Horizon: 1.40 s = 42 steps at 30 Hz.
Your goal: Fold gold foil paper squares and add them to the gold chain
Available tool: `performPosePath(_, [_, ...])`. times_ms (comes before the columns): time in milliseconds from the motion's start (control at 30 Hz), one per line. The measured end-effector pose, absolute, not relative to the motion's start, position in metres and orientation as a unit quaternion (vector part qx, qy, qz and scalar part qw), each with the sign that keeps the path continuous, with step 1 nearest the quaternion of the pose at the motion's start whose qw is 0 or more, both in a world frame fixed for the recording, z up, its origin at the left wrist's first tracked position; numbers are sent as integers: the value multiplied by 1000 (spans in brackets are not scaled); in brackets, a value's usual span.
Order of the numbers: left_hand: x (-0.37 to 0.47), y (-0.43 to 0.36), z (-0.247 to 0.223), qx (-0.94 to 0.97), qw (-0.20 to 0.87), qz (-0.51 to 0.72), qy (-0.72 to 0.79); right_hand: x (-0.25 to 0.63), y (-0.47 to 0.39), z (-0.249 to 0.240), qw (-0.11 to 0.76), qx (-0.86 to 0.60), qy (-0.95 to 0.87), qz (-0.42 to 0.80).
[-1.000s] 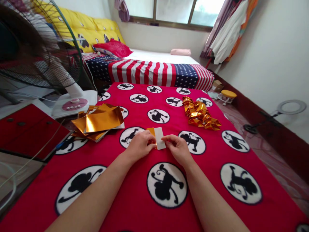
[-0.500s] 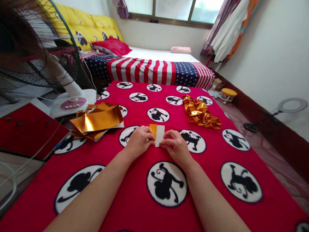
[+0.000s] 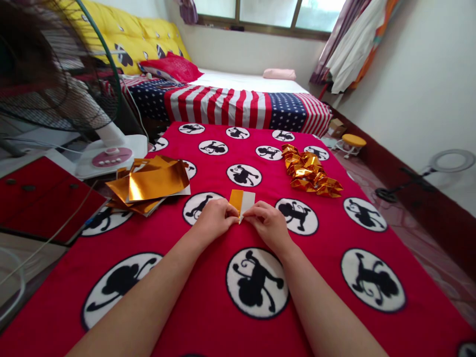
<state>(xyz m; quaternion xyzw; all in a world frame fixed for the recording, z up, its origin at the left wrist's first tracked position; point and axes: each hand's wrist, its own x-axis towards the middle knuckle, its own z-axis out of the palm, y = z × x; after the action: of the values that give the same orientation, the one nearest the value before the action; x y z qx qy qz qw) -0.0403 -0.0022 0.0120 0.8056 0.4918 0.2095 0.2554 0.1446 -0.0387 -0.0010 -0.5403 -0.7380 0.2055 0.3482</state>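
From my remote place, I am pinching the lower left edge of the paper (image 3: pixel 245 201) with the left hand (image 3: pixel 214 217) and its lower right corner with the right hand (image 3: pixel 269 222), near the middle of the worktop (image 3: pixel 329 230). I am judging that the corner is being folded inward, and that the next move is calling for pressing this fold flat while the left hand is steadying. The sheets (image 3: pixel 158 183) and the shiny pieces (image 3: pixel 307 171) are lying well apart on either side, so both hands are having room sideways, and the far edge is facing the bed (image 3: pixel 223 106).
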Motion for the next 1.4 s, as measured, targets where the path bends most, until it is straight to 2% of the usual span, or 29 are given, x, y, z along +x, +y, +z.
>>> performPosePath(333, [-41,-1,11,799,265,209,497,134,-33,-5,349,-579,-713,183])
performPosePath(667, [-40,-1,11,797,274,205,498,131,-31,-12,387,-612,-656,215])
performPosePath(967, [-40,-3,13,808,243,208,495,125,-29,-7,357,-660,-630,197])
performPosePath(1400, [-34,-8,15,804,220,209,512,124,-30,-7,368,-668,-618,194])
